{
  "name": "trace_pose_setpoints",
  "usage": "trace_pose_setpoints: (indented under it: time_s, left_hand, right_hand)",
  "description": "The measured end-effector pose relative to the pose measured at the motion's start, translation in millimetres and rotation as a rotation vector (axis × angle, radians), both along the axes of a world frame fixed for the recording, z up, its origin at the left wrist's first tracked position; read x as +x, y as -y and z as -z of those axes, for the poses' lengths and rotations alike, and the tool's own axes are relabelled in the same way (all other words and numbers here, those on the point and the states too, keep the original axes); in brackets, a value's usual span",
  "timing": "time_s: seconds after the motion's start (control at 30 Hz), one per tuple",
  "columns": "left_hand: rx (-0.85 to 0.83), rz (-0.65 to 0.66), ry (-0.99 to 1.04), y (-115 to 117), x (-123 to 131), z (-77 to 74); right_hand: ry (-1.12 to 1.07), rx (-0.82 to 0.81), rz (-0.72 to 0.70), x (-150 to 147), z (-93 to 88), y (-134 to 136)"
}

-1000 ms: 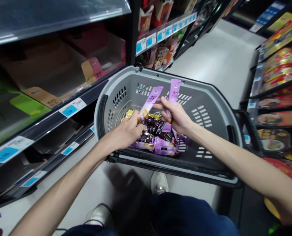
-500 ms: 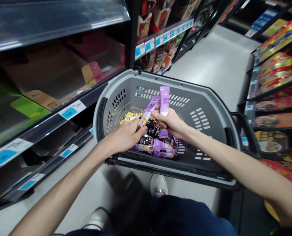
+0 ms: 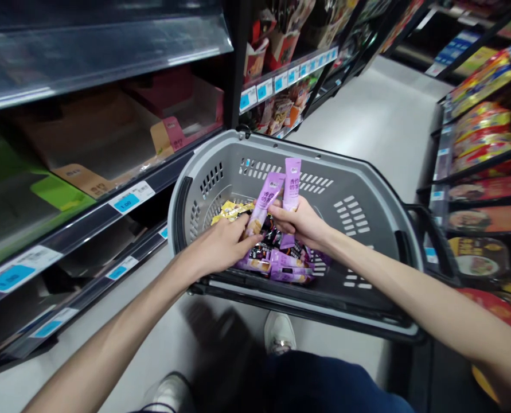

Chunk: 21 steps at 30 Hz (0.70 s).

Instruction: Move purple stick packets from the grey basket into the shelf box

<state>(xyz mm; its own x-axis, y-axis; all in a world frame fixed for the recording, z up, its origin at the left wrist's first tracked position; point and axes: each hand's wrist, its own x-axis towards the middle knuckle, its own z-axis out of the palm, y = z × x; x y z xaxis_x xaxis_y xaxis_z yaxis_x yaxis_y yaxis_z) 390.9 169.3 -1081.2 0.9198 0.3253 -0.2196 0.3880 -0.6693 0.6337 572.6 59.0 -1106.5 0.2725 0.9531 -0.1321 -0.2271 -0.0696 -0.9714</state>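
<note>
My left hand (image 3: 225, 244) is closed on a purple milk tea stick packet (image 3: 265, 201), which tilts up to the right. Close beside it, my right hand (image 3: 302, 222) grips a second purple milk tea stick packet (image 3: 292, 178), held nearly upright. Both hands are inside the grey shopping basket (image 3: 362, 189), over its left half. Beneath them lie more purple packets (image 3: 290, 269), dark shiny wrapped packets (image 3: 261, 251) and yellow packets (image 3: 228, 210). My hands hide part of this pile.
Shelves with open cardboard display boxes (image 3: 87, 180) and blue price tags (image 3: 131, 198) stand on the left. On the right, a rack (image 3: 442, 166) holds bagged snacks (image 3: 483, 129). The pale aisle floor (image 3: 379, 103) runs ahead, and my shoe (image 3: 280, 331) is below the basket.
The whole view has shifted slightly, so the basket and shelves sit a little lower. The left packet's printed face shows more fully. Both hands keep their packets.
</note>
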Motion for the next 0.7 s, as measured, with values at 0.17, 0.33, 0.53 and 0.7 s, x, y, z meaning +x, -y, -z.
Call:
trace_pose_setpoints:
  time_s: [0.17, 0.33, 0.53, 0.7]
  left_hand:
    - [-0.059, 0.000, 0.040, -0.8, -0.1, -0.3]
    - [-0.087, -0.004, 0.102, -0.8, 1.4, -0.7]
    - [-0.048, 0.011, 0.113, -0.5, -1.4, 1.2]
    - [-0.064, -0.001, 0.180, 2.2, -1.3, 3.4]
  right_hand:
    - [-0.022, 0.005, -0.038, 0.1, 0.0, 0.3]
    - [-0.053, -0.013, -0.006, 0.8, 0.0, -0.5]
    - [0.000, -0.051, 0.107, -1.7, 4.6, -0.9]
    - [0.016, -0.087, 0.128, -3.9, 0.4, 1.7]
